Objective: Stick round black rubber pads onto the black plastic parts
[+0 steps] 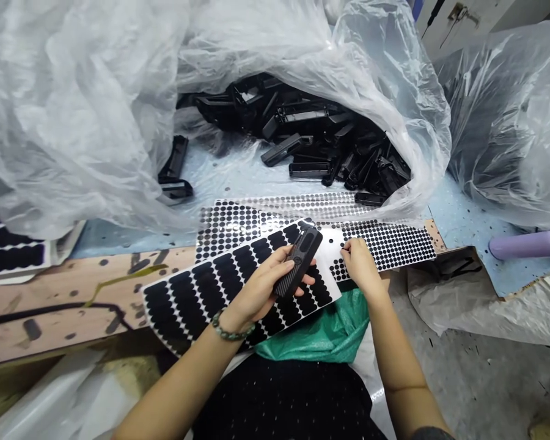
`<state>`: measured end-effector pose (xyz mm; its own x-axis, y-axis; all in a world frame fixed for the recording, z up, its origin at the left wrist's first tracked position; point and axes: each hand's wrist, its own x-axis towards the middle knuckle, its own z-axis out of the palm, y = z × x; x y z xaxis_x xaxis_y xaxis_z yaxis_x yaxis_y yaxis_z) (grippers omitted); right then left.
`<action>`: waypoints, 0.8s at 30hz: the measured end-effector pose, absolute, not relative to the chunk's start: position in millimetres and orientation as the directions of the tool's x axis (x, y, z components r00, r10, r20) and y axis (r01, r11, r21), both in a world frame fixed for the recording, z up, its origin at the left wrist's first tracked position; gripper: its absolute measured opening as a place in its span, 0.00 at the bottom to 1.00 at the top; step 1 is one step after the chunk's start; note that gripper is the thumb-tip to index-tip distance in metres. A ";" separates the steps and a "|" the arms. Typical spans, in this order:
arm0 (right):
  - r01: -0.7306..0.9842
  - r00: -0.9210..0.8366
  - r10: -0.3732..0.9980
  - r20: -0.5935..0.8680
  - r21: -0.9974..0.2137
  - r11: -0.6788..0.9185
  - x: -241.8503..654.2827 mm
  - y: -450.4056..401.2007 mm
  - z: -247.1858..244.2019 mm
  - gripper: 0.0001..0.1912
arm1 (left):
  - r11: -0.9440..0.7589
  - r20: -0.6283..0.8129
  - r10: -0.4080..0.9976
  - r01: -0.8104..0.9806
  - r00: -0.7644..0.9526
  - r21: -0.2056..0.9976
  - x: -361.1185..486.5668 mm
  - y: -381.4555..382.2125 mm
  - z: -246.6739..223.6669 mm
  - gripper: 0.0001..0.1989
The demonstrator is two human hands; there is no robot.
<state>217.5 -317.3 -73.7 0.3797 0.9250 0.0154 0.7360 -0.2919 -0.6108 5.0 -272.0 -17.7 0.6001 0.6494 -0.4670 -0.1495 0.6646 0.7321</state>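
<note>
My left hand (275,278), with a beaded bracelet at the wrist, is closed around a black plastic casing (297,260) with a ribbed, carbon-like face and an oval recess near its top. Beneath it lies a white sheet of large black stickers (201,293), tilted over the table edge. My right hand (360,263) is pinched just above a sheet of small round black stickers (394,243). Whatever sits between its fingertips is too small to make out. One lone dot (330,241) is on the bare white strip beside those fingers.
Behind the sheets, a large clear plastic bag (275,36) lies open around a heap of black plastic casings (348,140). A purple bottle (527,243) lies at right near another filled bag (513,122). Green plastic (321,336) hangs below the table edge. More stickers (9,244) are at left.
</note>
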 end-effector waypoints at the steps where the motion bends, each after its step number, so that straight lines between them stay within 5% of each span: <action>1: 0.708 0.385 0.923 -0.002 -0.641 -0.296 217.6 -316.4 -70.8 0.05 | 0.660 -0.468 0.656 -0.148 0.592 0.737 5.3 -272.4 -17.9 0.21; 6: 0.257 0.449 0.886 -0.113 -0.934 -0.249 204.8 -317.5 -53.2 0.06 | 0.597 -0.427 0.707 -0.151 0.564 0.788 6.5 -274.9 -22.7 0.19; 10: -0.114 0.322 0.920 -0.224 -0.974 -0.198 178.8 -320.4 -36.5 0.12 | 0.553 -0.397 0.740 -0.156 0.543 0.818 8.1 -277.8 -31.6 0.20; 24: 0.186 0.308 0.948 -0.078 -0.973 -0.140 140.9 -316.7 -22.8 0.05 | 0.235 -0.224 0.865 0.033 0.448 0.971 3.8 -283.5 -41.3 0.24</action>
<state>140.9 -316.7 -22.8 0.3078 0.9483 -0.0777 0.1857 -0.1399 -0.9726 3.8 -283.5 -41.3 0.4481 0.8654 -0.2244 0.0328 0.2349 0.9715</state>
